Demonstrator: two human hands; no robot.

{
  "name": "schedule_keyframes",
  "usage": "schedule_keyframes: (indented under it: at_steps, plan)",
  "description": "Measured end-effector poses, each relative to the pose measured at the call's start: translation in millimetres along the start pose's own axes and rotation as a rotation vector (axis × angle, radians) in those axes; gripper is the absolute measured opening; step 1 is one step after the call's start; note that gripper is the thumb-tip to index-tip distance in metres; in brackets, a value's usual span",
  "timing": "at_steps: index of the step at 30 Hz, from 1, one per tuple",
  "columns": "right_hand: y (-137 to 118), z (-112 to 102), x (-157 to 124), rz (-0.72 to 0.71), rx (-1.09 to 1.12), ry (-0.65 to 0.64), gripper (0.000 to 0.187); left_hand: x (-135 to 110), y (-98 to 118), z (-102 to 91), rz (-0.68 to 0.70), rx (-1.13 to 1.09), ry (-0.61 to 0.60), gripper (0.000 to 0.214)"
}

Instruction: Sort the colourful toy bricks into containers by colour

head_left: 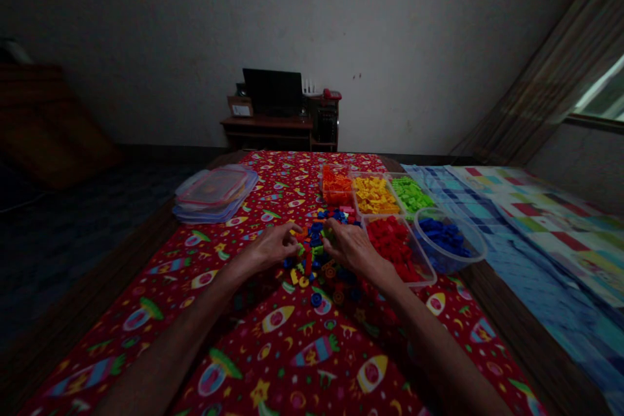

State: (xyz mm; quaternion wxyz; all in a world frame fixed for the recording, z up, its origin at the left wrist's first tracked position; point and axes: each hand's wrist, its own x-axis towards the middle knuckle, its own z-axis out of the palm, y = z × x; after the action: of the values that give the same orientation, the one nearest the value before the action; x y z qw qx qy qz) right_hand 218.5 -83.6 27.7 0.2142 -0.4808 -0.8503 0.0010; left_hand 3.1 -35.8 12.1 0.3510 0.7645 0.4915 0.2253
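Observation:
A heap of small mixed-colour plastic bricks (316,253) lies on a red cloth with rocket prints (302,344). My left hand (273,246) rests at the heap's left edge with its fingers curled and pinched on small pieces I cannot make out. At the right edge of the heap my right hand (351,246) has its fingers bent down into the bricks. Right of the hands stand trays of sorted bricks: orange (336,187), yellow (374,195), green (411,194), red (396,242), and a round tub of blue ones (446,237).
A stack of clear container lids (214,194) lies at the far left of the cloth. A blue checked mat (526,253) covers the floor to the right. A low desk with a dark monitor (275,110) stands against the back wall. The room is dim.

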Motion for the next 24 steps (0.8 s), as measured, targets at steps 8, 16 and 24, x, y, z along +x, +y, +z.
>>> schedule_keyframes:
  at_steps: [8,16,24]
  plan:
    - [-1,3,0,0.004,0.159,0.039,0.023,-3,14,-9.0,-0.060,-0.337,-0.047,0.054]
    - [-11,7,1,-0.069,0.348,0.035,0.024,0,13,10.0,-0.082,-0.486,-0.090,0.064]
    - [11,-8,7,0.149,0.332,0.106,0.019,-1,12,6.3,-0.056,-0.556,-0.006,0.058]
